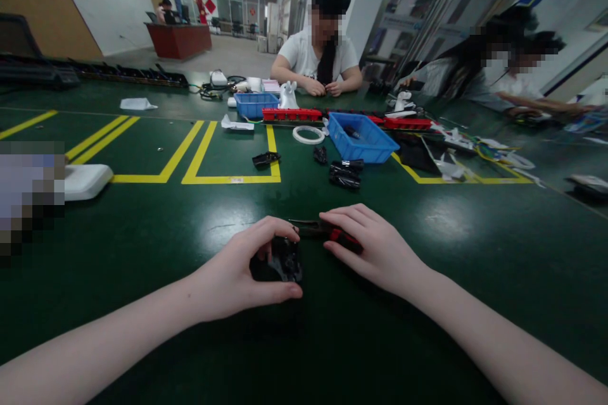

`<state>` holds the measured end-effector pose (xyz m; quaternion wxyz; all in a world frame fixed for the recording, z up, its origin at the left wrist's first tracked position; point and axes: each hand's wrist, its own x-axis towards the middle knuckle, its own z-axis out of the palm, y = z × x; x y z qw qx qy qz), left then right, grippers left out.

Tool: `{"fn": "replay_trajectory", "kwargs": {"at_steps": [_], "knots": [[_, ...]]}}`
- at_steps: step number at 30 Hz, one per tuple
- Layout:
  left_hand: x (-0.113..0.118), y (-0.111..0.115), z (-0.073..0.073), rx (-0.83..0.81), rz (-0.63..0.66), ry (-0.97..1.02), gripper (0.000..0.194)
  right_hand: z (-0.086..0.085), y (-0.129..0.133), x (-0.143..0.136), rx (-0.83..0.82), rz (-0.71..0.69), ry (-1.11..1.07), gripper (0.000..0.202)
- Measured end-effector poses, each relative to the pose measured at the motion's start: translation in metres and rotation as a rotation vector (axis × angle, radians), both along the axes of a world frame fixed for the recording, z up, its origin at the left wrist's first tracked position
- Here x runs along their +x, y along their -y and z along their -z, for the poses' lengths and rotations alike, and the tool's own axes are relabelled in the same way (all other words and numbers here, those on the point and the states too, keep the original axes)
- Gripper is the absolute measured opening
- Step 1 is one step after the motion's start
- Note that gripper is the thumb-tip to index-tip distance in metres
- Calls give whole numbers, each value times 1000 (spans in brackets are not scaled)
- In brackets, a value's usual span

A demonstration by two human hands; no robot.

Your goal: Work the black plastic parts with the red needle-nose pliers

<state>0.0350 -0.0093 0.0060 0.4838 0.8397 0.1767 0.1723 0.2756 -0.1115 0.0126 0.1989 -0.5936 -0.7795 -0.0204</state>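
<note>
My left hand (251, 269) curls around a black plastic part (287, 259) on the green table, fingers over its far side and thumb along its near side. Part of its outline is hidden by my fingers. To the right, my right hand (368, 243) lies over the red and black handles of a pair of pliers (349, 240). The dark jaws of the pliers point left, close to my left fingertips. A thin dark line, perhaps a wire, runs left from behind my left hand.
Beyond my hands lie several black parts (345, 174), a white tape ring (308, 135) and a blue bin (363, 139). Red strips (292, 115) and a second blue bin (256, 104) stand farther back. A person (323, 44) sits opposite, others at right. A white object (88, 181) is left.
</note>
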Motion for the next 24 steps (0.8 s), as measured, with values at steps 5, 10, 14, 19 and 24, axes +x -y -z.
{"fn": "replay_trajectory", "kwargs": {"at_steps": [5, 10, 14, 19, 24], "knots": [[1, 0, 0, 62, -20, -13, 39, 8, -8, 13, -89, 54, 27, 39], [2, -2, 4, 240, -142, -100, 35, 3, -7, 26, -168, 83, 54, 56], [2, -4, 10, 313, -185, -125, 33, 2, -8, 31, -170, 44, 87, 39], [0, -4, 15, 379, -214, -149, 32, 7, -9, 28, -110, 64, 131, 33], [1, -8, 16, 379, -220, -130, 31, 7, -11, 23, -62, -13, 113, 33]]}}
